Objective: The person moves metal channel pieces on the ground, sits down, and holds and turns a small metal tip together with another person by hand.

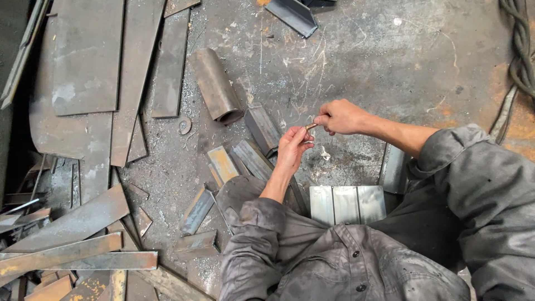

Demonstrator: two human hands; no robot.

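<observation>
1. Over the gritty floor (362,61), both hands meet: right hand (341,117) pinches a small metal piece (311,126).
2. Left hand (293,146) fingertips close on it too; I'd keep both grips firm.

Left hand (292,146) and right hand (340,117) meet on a small metal piece (310,127) above the floor (379,50); pipe section (216,86) lies to their left; flat plates (89,61) further left; cable (521,50) far right

Left hand (292,146) raised, fingertips pinched | right hand (339,117) closed in pinch, fingertips meeting left's | both forearms bare, grey sleeves pushed up
</observation>
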